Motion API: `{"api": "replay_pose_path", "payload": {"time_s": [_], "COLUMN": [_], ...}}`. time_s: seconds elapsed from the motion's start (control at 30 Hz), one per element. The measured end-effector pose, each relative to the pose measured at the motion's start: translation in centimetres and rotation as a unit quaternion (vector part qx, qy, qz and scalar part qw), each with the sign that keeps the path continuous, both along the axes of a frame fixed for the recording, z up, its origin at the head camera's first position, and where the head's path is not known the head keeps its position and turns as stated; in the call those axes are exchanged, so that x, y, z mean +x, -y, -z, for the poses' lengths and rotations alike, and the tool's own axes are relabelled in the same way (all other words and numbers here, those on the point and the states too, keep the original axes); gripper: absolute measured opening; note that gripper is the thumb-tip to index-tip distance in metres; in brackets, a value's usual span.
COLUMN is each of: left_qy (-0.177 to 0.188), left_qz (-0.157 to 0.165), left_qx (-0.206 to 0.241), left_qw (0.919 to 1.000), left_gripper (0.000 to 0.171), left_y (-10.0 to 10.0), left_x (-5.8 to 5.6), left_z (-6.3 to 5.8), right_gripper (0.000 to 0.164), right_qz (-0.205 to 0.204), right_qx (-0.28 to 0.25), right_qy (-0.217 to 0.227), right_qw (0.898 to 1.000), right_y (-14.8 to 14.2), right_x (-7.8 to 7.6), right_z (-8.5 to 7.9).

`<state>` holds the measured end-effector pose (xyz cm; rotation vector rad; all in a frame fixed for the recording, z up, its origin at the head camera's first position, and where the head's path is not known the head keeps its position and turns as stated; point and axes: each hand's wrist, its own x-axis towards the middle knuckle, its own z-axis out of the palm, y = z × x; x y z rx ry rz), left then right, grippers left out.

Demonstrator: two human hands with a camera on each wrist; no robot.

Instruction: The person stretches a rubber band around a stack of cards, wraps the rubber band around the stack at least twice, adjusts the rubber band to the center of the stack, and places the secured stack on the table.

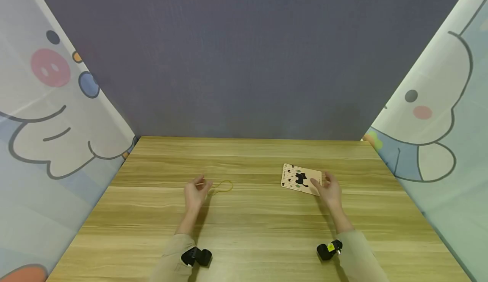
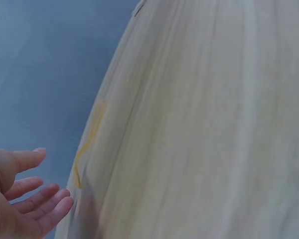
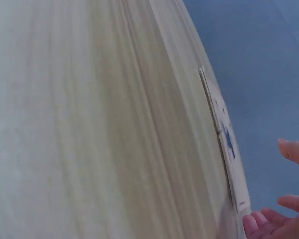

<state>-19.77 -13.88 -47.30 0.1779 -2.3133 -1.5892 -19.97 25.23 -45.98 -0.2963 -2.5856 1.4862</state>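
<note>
A thin yellow loop, like a rubber band (image 1: pixel 225 186), lies on the wooden table, twisted into a narrow shape in the left wrist view. Just left of it is my left hand (image 1: pixel 196 193), its fingers loosely spread and apart from the loop in the left wrist view. Farther right lies a flat cream card-like piece (image 1: pixel 294 177) with a black cat and small printed marks. At its right end hovers my right hand (image 1: pixel 330 192), with thumb and fingers parted. The right wrist view shows the piece's thin edge (image 3: pixel 224 164) flat on the table, the fingertips close beside its near end.
The wood-grain table (image 1: pixel 251 231) meets a dark grey panel (image 1: pixel 248 62) along its far edge. Cartoon-printed curtains (image 1: pixel 427 83) stand on both sides. A black camera device (image 1: pixel 196 256) is strapped on each wrist.
</note>
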Motion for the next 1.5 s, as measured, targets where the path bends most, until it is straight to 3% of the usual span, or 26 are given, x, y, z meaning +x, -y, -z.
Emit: {"api": "replay_pose_path", "payload": {"time_s": [0.2, 0.43, 0.63, 0.67, 0.87, 1.23, 1.5], "left_qy": [0.013, 0.03, 0.047, 0.05, 0.074, 0.09, 0.104], "left_qz": [-0.02, -0.046, -0.056, -0.057, -0.059, -0.068, -0.06], "left_qx": [0.009, -0.046, -0.086, -0.091, -0.103, -0.126, -0.136], "left_qw": [0.9997, 0.9975, 0.9936, 0.993, 0.9901, 0.9856, 0.9835], "left_gripper": [0.033, 0.028, 0.024, 0.023, 0.02, 0.008, 0.006], "left_y": [-0.5, -0.8, -1.2, -1.2, -1.5, -1.5, -1.4], "left_x": [-0.5, -1.0, -0.8, -0.8, -0.5, -0.7, -0.8], "left_z": [0.6, 1.5, 1.6, 1.6, 1.4, 1.2, 1.1], "right_gripper": [0.073, 0.08, 0.081, 0.081, 0.084, 0.063, 0.06], "right_qz": [0.03, 0.066, 0.078, 0.075, 0.068, 0.036, 0.024], "right_qx": [-0.021, -0.027, -0.02, -0.018, 0.006, 0.098, 0.085], "right_qy": [0.025, 0.014, 0.043, 0.064, 0.092, 0.176, 0.191], "right_qw": [0.999, 0.997, 0.996, 0.995, 0.993, 0.979, 0.977], "right_y": [-0.1, -0.2, 0.1, 0.4, 0.9, 0.6, 0.4], "right_x": [0.0, -1.3, -2.0, -1.9, -1.6, -2.3, -2.9], "right_z": [0.3, 1.7, 1.9, 1.5, 0.7, -0.2, -0.8]}}
